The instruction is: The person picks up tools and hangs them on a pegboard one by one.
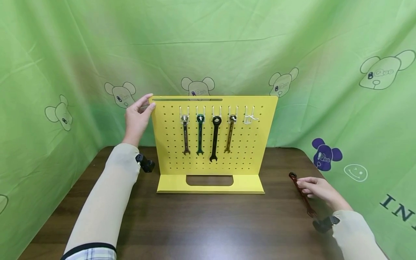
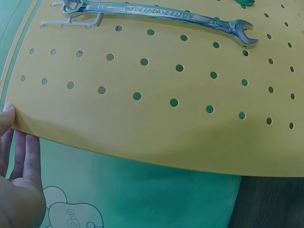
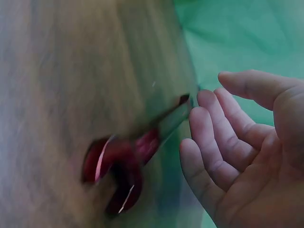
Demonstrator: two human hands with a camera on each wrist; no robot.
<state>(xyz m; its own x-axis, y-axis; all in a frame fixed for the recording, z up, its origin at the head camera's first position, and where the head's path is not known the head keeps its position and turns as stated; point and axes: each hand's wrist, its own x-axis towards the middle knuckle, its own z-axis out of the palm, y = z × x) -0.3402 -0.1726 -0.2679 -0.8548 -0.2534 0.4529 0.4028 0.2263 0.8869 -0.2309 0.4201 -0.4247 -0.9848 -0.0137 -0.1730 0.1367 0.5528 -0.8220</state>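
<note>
A yellow pegboard (image 1: 208, 137) stands upright on its base. My left hand (image 1: 138, 117) grips its upper left corner, thumb in front and fingers behind, as the left wrist view also shows with the hand (image 2: 21, 194). At the right, a dark red wrench (image 1: 302, 195) lies slanted on the table. My right hand (image 1: 318, 189) is beside its upper shaft, fingertips at or very near it. In the right wrist view the thumb and fingers (image 3: 223, 142) are apart, and the blurred wrench's open jaw (image 3: 116, 168) points toward the camera.
On the pegboard's hooks hang a silver wrench (image 1: 185, 135), a green wrench (image 1: 200, 135), a black wrench (image 1: 215, 139) and a bronze-coloured wrench (image 1: 230, 135). A white hook (image 1: 249, 117) at the right bears no wrench. Green cloth (image 1: 208, 47) surrounds the brown table (image 1: 201, 220).
</note>
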